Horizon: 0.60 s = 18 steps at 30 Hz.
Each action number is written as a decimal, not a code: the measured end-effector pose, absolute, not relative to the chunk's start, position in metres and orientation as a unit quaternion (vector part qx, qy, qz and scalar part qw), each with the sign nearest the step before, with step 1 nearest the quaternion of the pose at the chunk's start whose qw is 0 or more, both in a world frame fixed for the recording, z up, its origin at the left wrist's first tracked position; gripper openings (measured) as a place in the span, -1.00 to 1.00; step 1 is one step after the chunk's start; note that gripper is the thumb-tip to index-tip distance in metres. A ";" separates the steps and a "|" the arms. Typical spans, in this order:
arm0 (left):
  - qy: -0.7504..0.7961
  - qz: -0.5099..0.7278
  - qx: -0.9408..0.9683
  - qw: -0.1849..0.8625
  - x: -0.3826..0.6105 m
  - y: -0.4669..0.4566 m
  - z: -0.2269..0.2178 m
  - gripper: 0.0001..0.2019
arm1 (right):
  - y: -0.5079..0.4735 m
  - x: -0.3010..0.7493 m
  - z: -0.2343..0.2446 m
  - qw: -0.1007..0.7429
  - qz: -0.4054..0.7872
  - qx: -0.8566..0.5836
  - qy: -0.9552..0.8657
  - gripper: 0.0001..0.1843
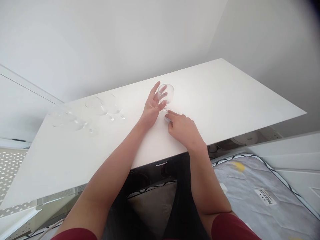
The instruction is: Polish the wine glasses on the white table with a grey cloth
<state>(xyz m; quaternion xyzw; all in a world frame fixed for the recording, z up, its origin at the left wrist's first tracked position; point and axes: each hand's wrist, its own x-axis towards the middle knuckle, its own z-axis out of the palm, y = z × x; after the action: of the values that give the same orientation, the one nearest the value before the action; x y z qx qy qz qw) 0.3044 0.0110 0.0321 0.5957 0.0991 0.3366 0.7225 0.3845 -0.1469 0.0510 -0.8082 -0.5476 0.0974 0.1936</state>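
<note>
A clear stemmed wine glass (pixel 169 94) is upright or slightly tilted over the white table (pixel 225 96). Cradling its bowl is my left hand (pixel 152 108), fingers behind the glass and thumb in front near the stem. My right hand (pixel 182 128) is at the lower end, its fingers closed around the foot of the same glass. The foot is mostly hidden by those fingers. To the left, several more clear stemmed glasses lie on their sides, among them one glass (pixel 98 106) nearer my left hand and another glass (pixel 71 121) farther left.
A pale wall (pixel 125 40) rises behind the table's far edge. Below the near edge on the right is a grey mattress (pixel 250 190) with a label. A perforated light panel (pixel 11 166) shows at the far left, and dark shapes sit under the table.
</note>
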 end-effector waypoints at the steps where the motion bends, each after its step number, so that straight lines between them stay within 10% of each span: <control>1: 0.106 0.344 0.591 0.722 0.304 0.011 0.031 -0.28 | -0.147 0.385 0.051 0.193 0.102 -0.815 -0.537 -0.51; 18: 0.275 0.430 0.400 0.761 0.307 0.024 0.021 -0.85 | -0.153 0.424 0.043 0.197 0.101 -0.875 -0.430 -0.40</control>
<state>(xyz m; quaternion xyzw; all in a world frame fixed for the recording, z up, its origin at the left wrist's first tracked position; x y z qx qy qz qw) 0.3071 0.0244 0.0214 0.3996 0.2753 0.4301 0.7613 0.4239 -0.1528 0.0428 -0.8753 -0.4300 0.1009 0.1969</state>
